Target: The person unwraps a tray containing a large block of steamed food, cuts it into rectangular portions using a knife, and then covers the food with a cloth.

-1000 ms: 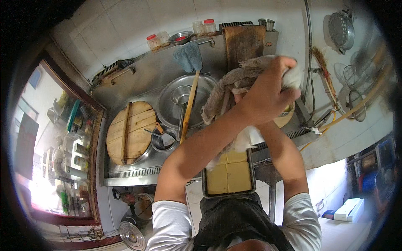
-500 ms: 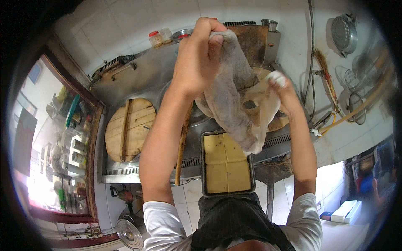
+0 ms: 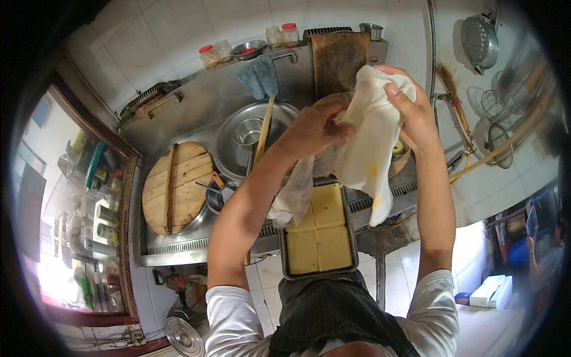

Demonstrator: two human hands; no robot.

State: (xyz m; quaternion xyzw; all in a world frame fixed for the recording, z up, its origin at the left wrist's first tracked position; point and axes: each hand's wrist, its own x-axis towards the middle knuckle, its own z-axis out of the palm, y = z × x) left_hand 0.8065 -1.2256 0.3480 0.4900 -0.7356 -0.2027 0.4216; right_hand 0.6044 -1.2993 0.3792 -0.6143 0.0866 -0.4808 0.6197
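A thin, damp white cloth [image 3: 372,131] hangs between my hands, with yellowish stains near its lower end. My right hand [image 3: 414,113] grips its upper edge, thumb on top. My left hand [image 3: 318,131] is closed on the cloth at its left side; a greyish fold [image 3: 294,193] droops below that wrist. Under the cloth, a dark rectangular tray [image 3: 354,244] holds several pale yellow slabs [image 3: 321,247] divided by cut lines. The drooping fold covers the tray's upper left corner. Part of a round wooden board behind the cloth is hidden.
A round wooden lid [image 3: 181,187] lies at the left of the steel counter. Beside it stand a wide metal pan [image 3: 229,134], a ladle [image 3: 248,131] and a wooden handle [image 3: 266,128]. Jars [image 3: 209,56] line the back ledge. Strainers [image 3: 479,44] hang at right; another person [image 3: 550,256] shows there.
My left hand has come down and right, toward my right hand. My right hand has risen slightly, gathering the cloth's upper edge. The metal pan and ladle are now uncovered.
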